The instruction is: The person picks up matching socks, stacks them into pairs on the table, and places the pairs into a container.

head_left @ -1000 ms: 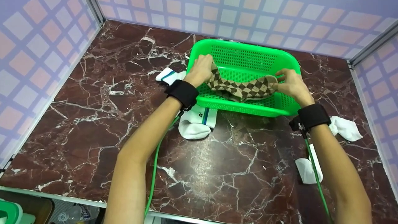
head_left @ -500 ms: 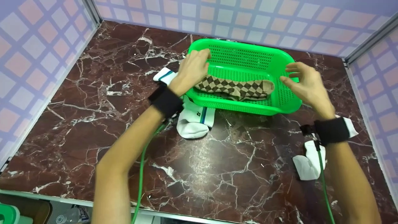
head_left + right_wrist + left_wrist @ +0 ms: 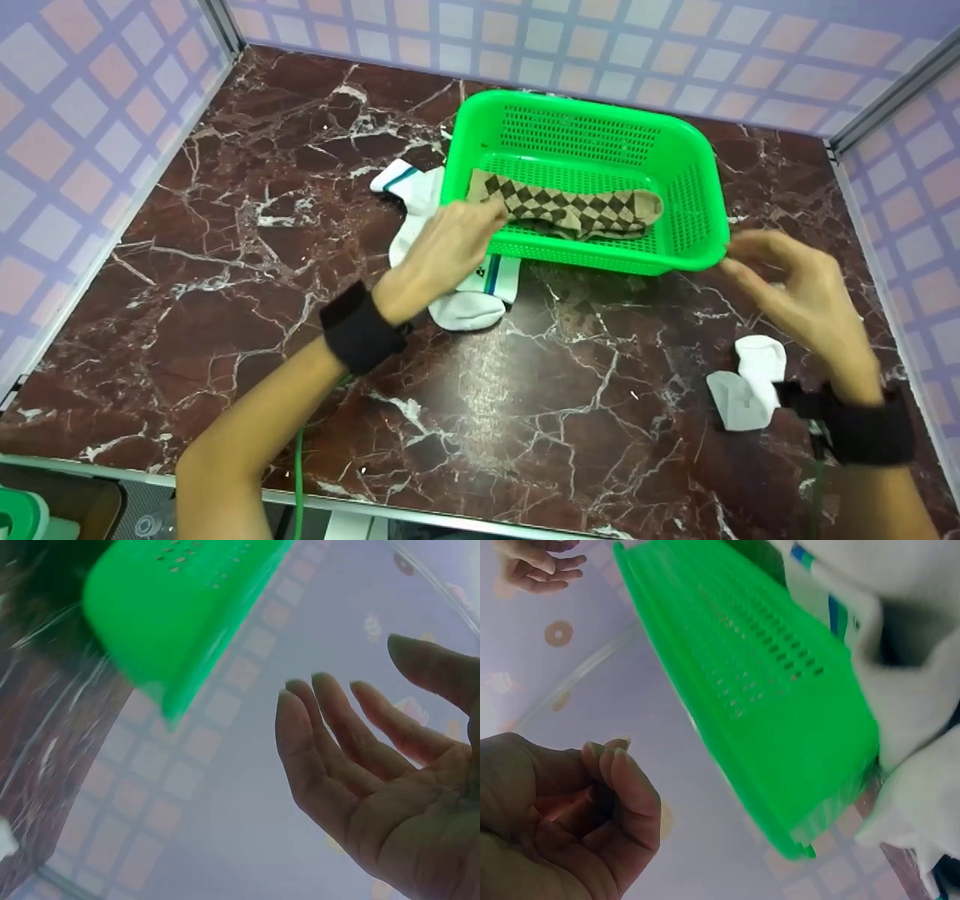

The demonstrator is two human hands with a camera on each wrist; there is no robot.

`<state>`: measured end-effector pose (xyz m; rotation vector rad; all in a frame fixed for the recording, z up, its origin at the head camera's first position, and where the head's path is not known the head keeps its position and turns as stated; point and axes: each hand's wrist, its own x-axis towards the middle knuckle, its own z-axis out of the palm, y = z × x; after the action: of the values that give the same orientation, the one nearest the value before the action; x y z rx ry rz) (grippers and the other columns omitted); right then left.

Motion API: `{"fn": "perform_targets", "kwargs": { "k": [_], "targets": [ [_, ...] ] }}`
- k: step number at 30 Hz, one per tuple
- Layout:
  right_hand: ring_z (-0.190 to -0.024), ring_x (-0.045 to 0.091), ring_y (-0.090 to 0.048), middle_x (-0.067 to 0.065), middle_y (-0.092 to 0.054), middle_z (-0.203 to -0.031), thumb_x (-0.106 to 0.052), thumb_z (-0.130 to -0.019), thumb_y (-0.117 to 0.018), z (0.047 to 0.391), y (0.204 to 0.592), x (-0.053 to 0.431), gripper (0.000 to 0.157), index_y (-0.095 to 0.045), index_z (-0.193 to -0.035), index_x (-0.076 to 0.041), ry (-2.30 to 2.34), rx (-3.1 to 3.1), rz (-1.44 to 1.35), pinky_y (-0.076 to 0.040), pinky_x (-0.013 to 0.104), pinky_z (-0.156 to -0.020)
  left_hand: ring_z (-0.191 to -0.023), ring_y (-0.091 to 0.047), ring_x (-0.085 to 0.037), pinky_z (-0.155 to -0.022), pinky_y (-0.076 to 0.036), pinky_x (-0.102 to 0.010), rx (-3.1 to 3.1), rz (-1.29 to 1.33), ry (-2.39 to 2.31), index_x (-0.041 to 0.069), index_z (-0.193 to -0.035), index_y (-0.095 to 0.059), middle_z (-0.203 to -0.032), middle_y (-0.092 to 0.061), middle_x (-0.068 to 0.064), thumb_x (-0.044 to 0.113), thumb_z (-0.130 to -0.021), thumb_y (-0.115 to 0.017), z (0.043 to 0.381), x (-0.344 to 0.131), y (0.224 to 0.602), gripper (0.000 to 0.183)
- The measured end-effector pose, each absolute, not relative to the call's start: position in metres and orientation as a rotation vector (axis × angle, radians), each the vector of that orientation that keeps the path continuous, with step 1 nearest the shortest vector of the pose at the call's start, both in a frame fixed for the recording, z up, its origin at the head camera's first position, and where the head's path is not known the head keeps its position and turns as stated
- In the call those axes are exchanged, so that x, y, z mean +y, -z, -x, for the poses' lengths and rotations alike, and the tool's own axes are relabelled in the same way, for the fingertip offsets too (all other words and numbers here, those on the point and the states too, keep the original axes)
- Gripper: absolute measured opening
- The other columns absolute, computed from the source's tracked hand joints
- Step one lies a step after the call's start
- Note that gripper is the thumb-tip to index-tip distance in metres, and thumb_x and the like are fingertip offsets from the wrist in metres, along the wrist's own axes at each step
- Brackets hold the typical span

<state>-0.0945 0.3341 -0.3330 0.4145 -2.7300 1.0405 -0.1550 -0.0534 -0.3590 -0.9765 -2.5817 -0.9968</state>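
Note:
A brown-and-beige checked sock (image 3: 570, 208) lies stretched along the floor of the green plastic basket (image 3: 585, 260). My left hand (image 3: 450, 244) hovers above the basket's front left corner; its fingers are loosely curled with nothing between them, as the left wrist view of the hand (image 3: 577, 817) shows. Under that hand, white socks (image 3: 469, 311) with blue-green stripes lie beside the basket. My right hand (image 3: 802, 292) is off the basket's front right corner, fingers spread and holding nothing. A plain white sock (image 3: 754, 390) lies folded on the table below it; another white sock is mostly hidden behind the hand.
The dark red marble-patterned table (image 3: 210, 345) is bounded by checked panels (image 3: 555, 37) at the back and sides. A green cable (image 3: 298, 480) trails from the left wrist. Beyond the front edge, a green container (image 3: 30, 514) stands at the lower left.
Both hands let go of the checked sock, which now lies flat in the basket. The left hand has drawn back toward the front; the right hand has moved out of the basket, right and forward.

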Motion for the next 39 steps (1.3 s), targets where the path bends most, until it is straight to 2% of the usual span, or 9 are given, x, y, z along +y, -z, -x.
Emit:
{"fn": "perform_targets", "kwargs": {
  "k": [4,6,11,14,18,21,25,34,39],
  "targets": [
    [-0.084,0.001,-0.06,0.018,-0.066,-0.105,-0.013,-0.091,-0.068,0.08,0.344,0.364,0.027,-0.063,-0.114,0.001,-0.966,-2.87,-0.343,-0.046,0.009,-0.07,-0.057,-0.041,-0.014,-0.056,-0.045,-0.028,-2.56,1.067,0.945,-0.001,-0.091,-0.059,-0.067,-0.052,-0.004,0.005,-0.098,-0.051,0.142,-0.045,0.367,0.012],
    [-0.086,0.008,-0.062,0.02,-0.065,-0.107,-0.018,-0.093,-0.066,0.074,0.353,0.379,0.03,-0.062,-0.116,0.001,-0.914,-2.986,-0.311,-0.048,0.014,-0.068,-0.056,-0.041,-0.014,-0.053,-0.043,-0.028,-2.571,1.107,0.917,0.0,-0.09,-0.059,-0.065,-0.049,-0.002,0.007,-0.099,-0.052,0.137,-0.039,0.37,0.014],
    [-0.098,0.047,-0.058,0.035,-0.054,-0.12,-0.023,-0.093,-0.065,0.062,0.381,0.409,0.051,-0.049,-0.127,0.011,-0.817,-3.242,-0.282,-0.051,0.05,-0.081,-0.055,-0.039,-0.01,-0.052,-0.04,-0.022,-2.641,1.182,0.908,0.002,-0.085,-0.058,-0.063,-0.04,0.004,0.009,-0.1,-0.05,0.131,-0.022,0.376,0.018],
    [-0.102,0.053,-0.053,0.04,-0.049,-0.123,-0.022,-0.089,-0.07,0.06,0.398,0.418,0.062,-0.043,-0.131,0.016,-0.761,-3.299,-0.282,-0.043,0.064,-0.084,-0.054,-0.036,-0.009,-0.05,-0.035,-0.02,-2.683,1.211,0.909,0.003,-0.084,-0.057,-0.062,-0.036,0.006,0.009,-0.1,-0.049,0.13,-0.013,0.381,0.019],
    [-0.084,0.038,-0.058,0.03,-0.059,-0.104,-0.017,-0.084,-0.075,0.061,0.411,0.418,0.057,-0.05,-0.125,0.013,-0.729,-3.282,-0.303,-0.05,0.048,-0.071,-0.055,-0.036,-0.01,-0.05,-0.033,-0.02,-2.709,1.239,0.89,0.003,-0.083,-0.057,-0.062,-0.035,0.006,0.009,-0.1,-0.049,0.128,-0.001,0.389,0.02],
    [-0.07,0.021,-0.054,0.012,-0.061,-0.085,-0.012,-0.084,-0.074,0.06,0.412,0.412,0.035,-0.062,-0.111,0.007,-0.732,-3.227,-0.332,-0.046,0.032,-0.059,-0.055,-0.037,-0.01,-0.051,-0.034,-0.021,-2.699,1.271,0.896,0.003,-0.082,-0.057,-0.062,-0.036,0.005,0.009,-0.1,-0.05,0.126,0.006,0.395,0.02],
    [-0.066,0.011,-0.053,0.005,-0.065,-0.081,-0.009,-0.085,-0.073,0.053,0.403,0.397,0.013,-0.069,-0.095,-0.002,-0.734,-3.086,-0.429,-0.044,0.024,-0.055,-0.055,-0.038,-0.01,-0.051,-0.034,-0.02,-2.681,1.317,0.939,0.002,-0.084,-0.059,-0.063,-0.04,0.005,0.008,-0.099,-0.051,0.122,0.015,0.401,0.018],
    [-0.07,0.004,-0.061,0.005,-0.068,-0.087,0.012,-0.075,-0.074,0.032,0.369,0.348,0.022,-0.069,-0.093,0.0,-0.904,-2.768,-0.615,-0.049,0.012,-0.061,-0.061,-0.05,-0.01,-0.053,-0.042,-0.016,-2.717,1.399,0.981,0.005,-0.098,-0.063,-0.076,-0.06,-0.001,0.018,-0.099,-0.054,0.109,0.033,0.407,0.016],
    [-0.064,0.006,-0.058,0.003,-0.066,-0.084,0.019,-0.071,-0.073,0.028,0.357,0.325,0.028,-0.07,-0.091,-0.002,-0.975,-2.643,-0.67,-0.047,0.012,-0.056,-0.102,-0.058,-0.016,-0.088,-0.048,-0.027,-2.782,1.52,1.092,0.006,-0.125,-0.055,-0.117,-0.062,-0.01,0.042,-0.091,-0.062,0.099,0.044,0.409,0.05]
  ]
}}
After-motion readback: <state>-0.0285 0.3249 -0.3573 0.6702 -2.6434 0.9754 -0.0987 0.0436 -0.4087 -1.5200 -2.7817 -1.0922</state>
